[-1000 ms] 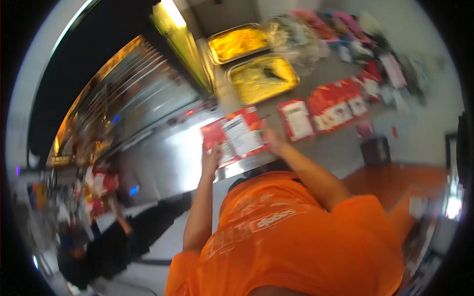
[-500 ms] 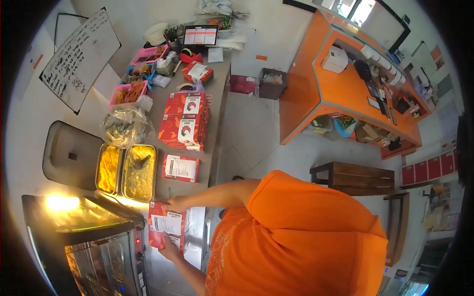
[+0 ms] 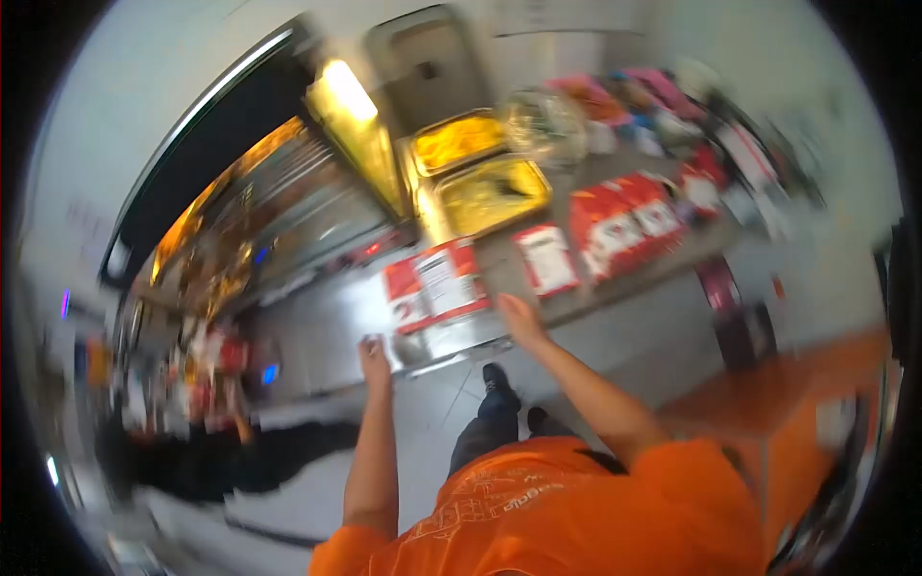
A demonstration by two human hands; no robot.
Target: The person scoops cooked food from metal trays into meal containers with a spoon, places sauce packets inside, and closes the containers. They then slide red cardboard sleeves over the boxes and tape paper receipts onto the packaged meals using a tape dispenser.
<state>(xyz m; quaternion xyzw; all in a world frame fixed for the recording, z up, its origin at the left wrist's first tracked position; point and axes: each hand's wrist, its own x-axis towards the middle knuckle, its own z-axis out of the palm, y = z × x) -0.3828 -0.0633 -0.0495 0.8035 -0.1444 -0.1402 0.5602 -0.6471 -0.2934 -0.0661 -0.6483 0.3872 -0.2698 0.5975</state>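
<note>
The view is blurred by motion. A red-and-white printed box [image 3: 437, 283] lies flat on the steel counter [image 3: 327, 322]. My left hand [image 3: 375, 357] is at the counter's front edge, below and left of the box and apart from it; its fingers are too blurred to read. My right hand [image 3: 519, 315] lies flat at the counter edge, just below the box's right corner, with nothing in it. My orange shirt fills the bottom of the view.
Two trays of yellow food [image 3: 490, 192] sit behind the box, beside a lit glass warming cabinet [image 3: 288, 206]. A second flat box [image 3: 545, 259] and stacked red boxes [image 3: 624, 216] lie to the right. A dark bin [image 3: 744, 331] stands on the floor. Another person in dark clothes [image 3: 192, 461] is at lower left.
Both hands have let go of the red-and-white box, which now lies on the counter. The camera swung sharply between frames.
</note>
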